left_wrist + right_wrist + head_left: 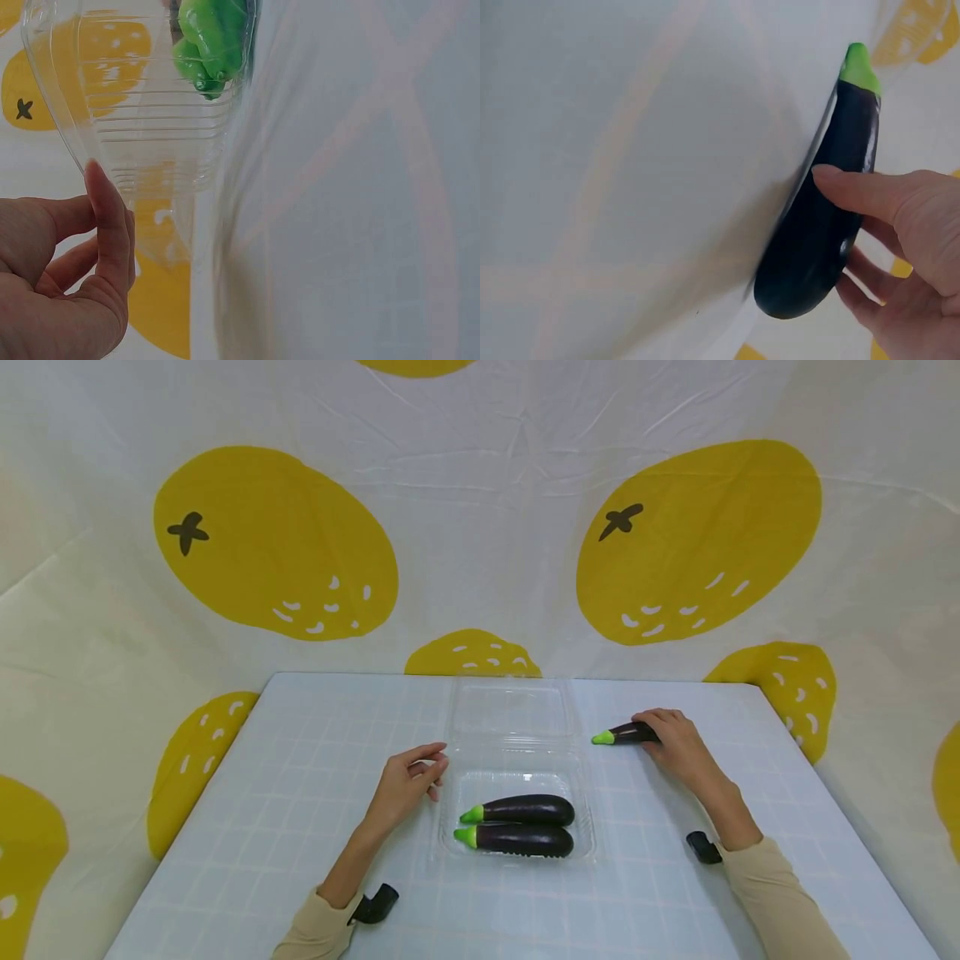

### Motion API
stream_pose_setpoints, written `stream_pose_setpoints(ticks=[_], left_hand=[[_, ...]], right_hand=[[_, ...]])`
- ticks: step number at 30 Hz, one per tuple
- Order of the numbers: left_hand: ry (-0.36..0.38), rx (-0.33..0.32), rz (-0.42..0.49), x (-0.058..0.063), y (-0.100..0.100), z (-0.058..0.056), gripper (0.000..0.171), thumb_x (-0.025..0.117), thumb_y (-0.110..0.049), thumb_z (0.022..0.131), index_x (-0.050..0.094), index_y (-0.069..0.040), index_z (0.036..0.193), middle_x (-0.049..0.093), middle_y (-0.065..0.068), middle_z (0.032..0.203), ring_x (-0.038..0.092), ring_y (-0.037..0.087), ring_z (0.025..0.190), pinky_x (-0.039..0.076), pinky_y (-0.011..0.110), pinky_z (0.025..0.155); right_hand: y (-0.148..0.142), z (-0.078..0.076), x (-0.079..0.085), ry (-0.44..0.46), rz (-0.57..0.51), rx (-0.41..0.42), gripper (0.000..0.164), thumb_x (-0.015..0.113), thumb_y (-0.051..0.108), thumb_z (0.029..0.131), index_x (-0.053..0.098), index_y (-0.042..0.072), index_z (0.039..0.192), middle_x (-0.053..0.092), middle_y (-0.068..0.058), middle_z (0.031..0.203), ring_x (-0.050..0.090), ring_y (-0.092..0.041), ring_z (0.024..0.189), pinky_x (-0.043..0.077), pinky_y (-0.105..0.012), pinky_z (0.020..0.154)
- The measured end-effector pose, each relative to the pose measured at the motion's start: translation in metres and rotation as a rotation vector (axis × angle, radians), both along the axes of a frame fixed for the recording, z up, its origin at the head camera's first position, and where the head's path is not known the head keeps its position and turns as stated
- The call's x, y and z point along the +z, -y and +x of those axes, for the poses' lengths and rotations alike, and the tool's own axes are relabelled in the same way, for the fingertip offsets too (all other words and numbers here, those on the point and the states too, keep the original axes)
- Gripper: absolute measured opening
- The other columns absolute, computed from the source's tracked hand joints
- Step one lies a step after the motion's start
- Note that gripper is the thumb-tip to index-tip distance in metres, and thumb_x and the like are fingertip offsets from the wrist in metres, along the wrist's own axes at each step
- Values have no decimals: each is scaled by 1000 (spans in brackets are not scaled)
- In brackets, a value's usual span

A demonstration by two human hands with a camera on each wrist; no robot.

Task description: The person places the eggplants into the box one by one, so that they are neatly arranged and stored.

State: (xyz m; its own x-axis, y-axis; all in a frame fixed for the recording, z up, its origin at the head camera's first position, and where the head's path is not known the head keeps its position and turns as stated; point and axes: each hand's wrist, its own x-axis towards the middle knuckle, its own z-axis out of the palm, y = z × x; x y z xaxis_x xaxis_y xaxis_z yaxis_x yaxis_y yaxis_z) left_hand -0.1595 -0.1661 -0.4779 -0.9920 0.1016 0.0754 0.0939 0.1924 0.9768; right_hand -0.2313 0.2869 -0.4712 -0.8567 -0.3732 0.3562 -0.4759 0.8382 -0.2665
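My right hand (678, 750) grips an eggplant (628, 734) with a bright green stem end, low at the table's surface right of the container. In the right wrist view the thumb (855, 187) lies along one side of it and the fingers go behind. Two more dark eggplants (528, 810) lie side by side in a clear plastic clamshell container (588, 839), green ends to the left. Beside the container's left edge is my left hand (405, 785), fingers loosely bent and holding nothing. Its fingertips come close to the rim; whether they touch it, I cannot tell.
The container's clear lid (513, 710) lies folded back toward the far edge of the white checked table (300, 827). Behind the table hangs a pale cloth (487, 527) printed with large yellow fruit. Black camera mounts (377, 904) sit on both wrists.
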Motion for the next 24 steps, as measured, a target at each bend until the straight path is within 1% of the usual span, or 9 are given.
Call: stream_pose_setpoints(ticks=[1, 5, 7, 12, 14, 18, 24], left_hand=[[1, 0, 0, 0, 0, 0, 38, 69, -9, 100, 63, 8, 133, 67, 22, 109, 64, 24, 64, 56, 27, 57], [3, -3, 2, -1, 0, -1, 38, 69, -8, 100, 63, 8, 133, 67, 22, 109, 65, 24, 64, 56, 27, 57], [1, -4, 2, -1, 0, -1, 38, 69, -9, 100, 63, 9, 133, 67, 22, 110, 65, 25, 64, 57, 28, 57], [-2, -7, 1, -1, 0, -1, 39, 69, -10, 100, 63, 8, 133, 67, 22, 110, 65, 26, 64, 57, 28, 58], [1, -6, 1, -1, 0, -1, 39, 69, -10, 100, 63, 8, 133, 67, 22, 110, 64, 25, 63, 57, 28, 58], [11, -6, -2, 1, 0, -1, 39, 69, -11, 100, 63, 7, 134, 67, 22, 110, 64, 21, 61, 57, 27, 59], [13, -3, -4, 0, 0, 0, 39, 69, -11, 100, 63, 7, 134, 67, 22, 110, 64, 24, 62, 57, 28, 59]], right_hand=[[-1, 0, 0, 11, 6, -2, 44, 81, -11, 79, 66, -6, 121, 66, -26, 118, 54, -49, 112, 41, -65, 97], [-4, 1, 2, 68, 17, -21, 44, 80, -7, 83, 65, -6, 124, 65, -26, 120, 54, -48, 112, 41, -65, 97], [-5, 1, 3, 82, 10, -23, 44, 80, -5, 84, 64, -6, 125, 64, -27, 120, 54, -49, 113, 42, -65, 97], [-8, 6, 6, 88, -44, -12, 44, 79, -4, 86, 62, -6, 127, 63, -27, 121, 55, -48, 113, 42, -65, 98], [-9, 8, 7, 89, -62, -10, 43, 78, -3, 88, 61, -6, 127, 62, -27, 121, 56, -48, 112, 43, -65, 97], [-8, 13, 11, 100, -76, -18, 43, 77, 0, 90, 60, -5, 130, 61, -27, 122, 56, -46, 112, 45, -65, 96], [-3, 20, 18, 121, -78, -33, 44, 76, 5, 93, 59, -4, 133, 62, -26, 124, 59, -43, 109, 48, -63, 94]])
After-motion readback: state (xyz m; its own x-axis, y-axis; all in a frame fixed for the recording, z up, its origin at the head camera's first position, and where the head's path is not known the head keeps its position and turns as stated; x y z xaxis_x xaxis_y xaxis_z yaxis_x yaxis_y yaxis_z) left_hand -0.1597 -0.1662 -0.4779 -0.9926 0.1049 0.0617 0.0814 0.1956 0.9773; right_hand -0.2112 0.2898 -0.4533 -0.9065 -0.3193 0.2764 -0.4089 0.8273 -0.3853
